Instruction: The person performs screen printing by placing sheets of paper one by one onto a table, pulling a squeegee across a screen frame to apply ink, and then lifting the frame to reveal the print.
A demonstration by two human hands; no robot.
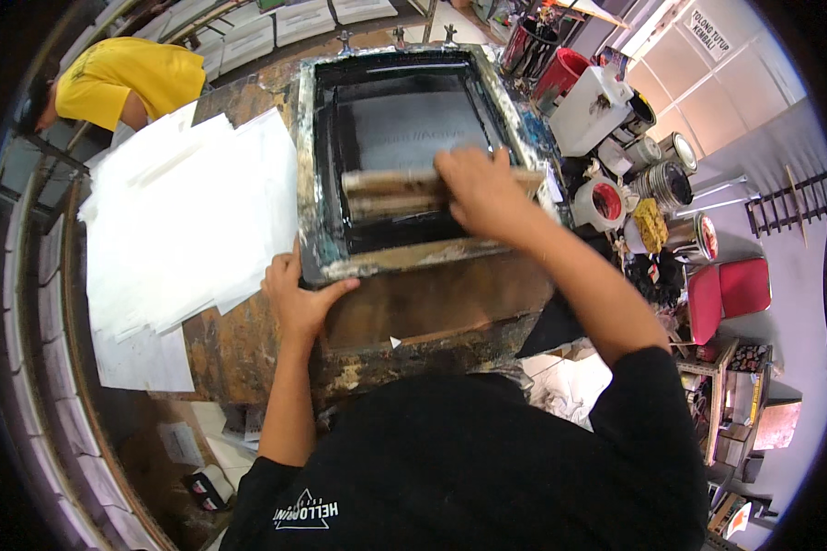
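A screen printing frame [404,257], its wooden border smeared with paint, lies on the worn table. Black ink covers the edges of its dark mesh [395,119], which bears a faint printed line. My right hand [483,191] is closed around a wide wooden squeegee [386,184] set crosswise over the near half of the mesh. The squeegee's lower edge is partly blurred. My left hand [297,298] grips the frame's near left corner, with the thumb along the front side and the fingers at the left side.
Left of the frame, white paper sheets [193,220] lie in an uneven stack. Metal clamps [399,37] stand at its far edge. Paint tubs and a white jerrycan [590,110] crowd the right. A person in a yellow shirt [138,78] bends at far left. Red chair [730,294] at right.
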